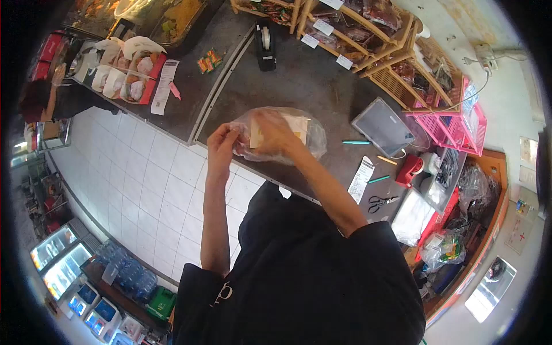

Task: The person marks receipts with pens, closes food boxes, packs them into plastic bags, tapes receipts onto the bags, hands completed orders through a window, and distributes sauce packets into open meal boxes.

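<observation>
Head view — left hand [225, 139] pinching clear bag [317, 137], right hand [272, 132] angled against it, grip unclear

Ahead of the left hand [224, 140] and the right hand [273, 132], a stretch of bare counter [296, 86] can be crossed until the way is blocked by the tape dispenser [265, 49], and farther right by the wooden shelves [384, 59]. Right of the plastic bag [317, 138] at the right hand, only a narrow gap is left before the green pen [356, 142] and tablet [383, 126].
</observation>
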Available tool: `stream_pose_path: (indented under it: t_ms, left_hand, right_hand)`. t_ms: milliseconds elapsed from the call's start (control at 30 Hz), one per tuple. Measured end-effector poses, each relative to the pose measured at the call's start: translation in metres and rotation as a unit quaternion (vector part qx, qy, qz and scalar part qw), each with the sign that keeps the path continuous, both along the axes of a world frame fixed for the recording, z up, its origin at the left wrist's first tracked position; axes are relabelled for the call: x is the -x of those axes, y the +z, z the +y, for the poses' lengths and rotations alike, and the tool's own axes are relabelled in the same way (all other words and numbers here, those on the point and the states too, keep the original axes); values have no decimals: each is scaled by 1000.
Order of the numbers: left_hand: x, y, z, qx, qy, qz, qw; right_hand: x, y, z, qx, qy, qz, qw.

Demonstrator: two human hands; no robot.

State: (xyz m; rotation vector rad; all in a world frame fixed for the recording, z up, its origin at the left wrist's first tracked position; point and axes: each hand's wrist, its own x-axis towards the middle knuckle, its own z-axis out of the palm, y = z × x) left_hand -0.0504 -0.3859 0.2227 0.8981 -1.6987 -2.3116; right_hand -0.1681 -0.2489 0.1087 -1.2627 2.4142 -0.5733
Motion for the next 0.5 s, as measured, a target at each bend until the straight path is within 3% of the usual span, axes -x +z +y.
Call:
stream_pose_path:
  t_ms: [67,167,200,233,300,367,400,500]
  left_hand:
    - [6,6,12,-5,7,19,1000]
    - [6,8,9,22,43,20,999]
    - [8,10,14,59,63,20,996]
    - [8,13,28,113,53,21,992]
    - [13,13,60,242,75,67,965]
    - [7,26,81,255,73,36,964]
    - [-2,50,86,182,42,-29,982]
    - [-12,73,84,127,25,10,992]
  right_hand:
    - [6,14,-31,-132,91,15,987]
    - [18,16,-41,-157,85,-57,982]
    - [11,-21,-36,1,13,-165,986]
    - [11,-36,-32,56,12,-193,979]
    - [12,-38,-31,33,52,-183,981]
    - [12,-30,-24,-14,82,-163,983]
    - [12,-22,-16,-33,92,-155,983]
    - [8,7,12,-61,104,-136,983]
